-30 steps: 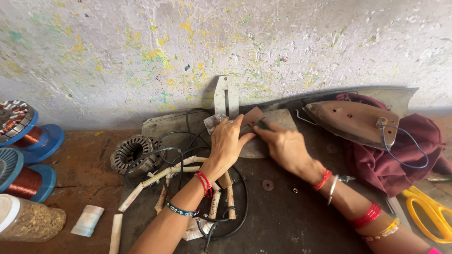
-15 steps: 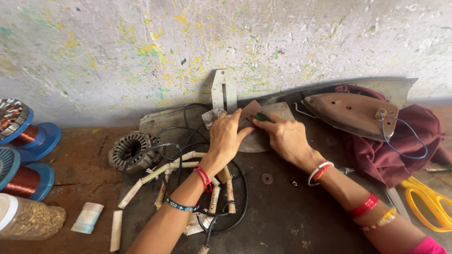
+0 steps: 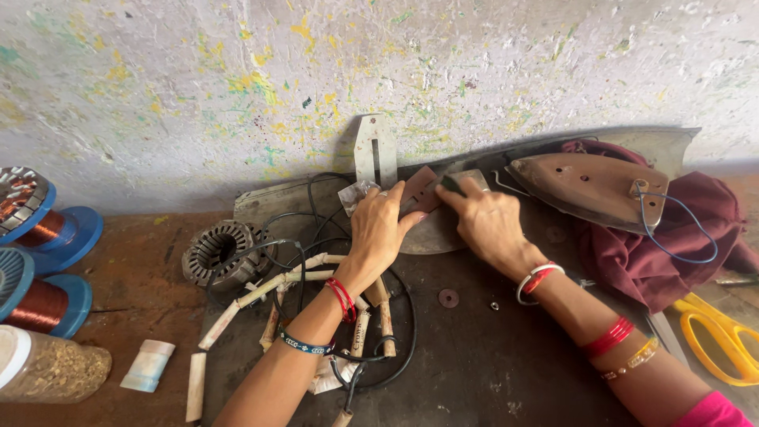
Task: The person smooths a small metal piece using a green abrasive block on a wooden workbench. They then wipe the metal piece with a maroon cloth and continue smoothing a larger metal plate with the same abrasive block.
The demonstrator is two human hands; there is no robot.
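Observation:
My left hand (image 3: 380, 228) presses flat on a grey metal plate (image 3: 431, 231) lying against the wall, fingers spread over a brownish sheet (image 3: 421, 192) on it. Beside it, my right hand (image 3: 486, 221) pinches a small dark tool (image 3: 452, 183) at the sheet's upper edge. Both wrists wear bangles and threads. An upright slotted metal bracket (image 3: 375, 150) stands just behind the hands.
An iron soleplate (image 3: 589, 188) with blue wire rests on a maroon cloth (image 3: 680, 237) to the right. Yellow scissors (image 3: 715, 332) lie at far right. A motor stator (image 3: 217, 251), black cable, insulating sleeves (image 3: 261, 294), copper wire spools (image 3: 43, 229) and a jar (image 3: 47, 368) sit at left.
Both hands stayed on the plate and sheet, with only small finger shifts. The view moved slightly, so everything sits a little lower and left in the picture.

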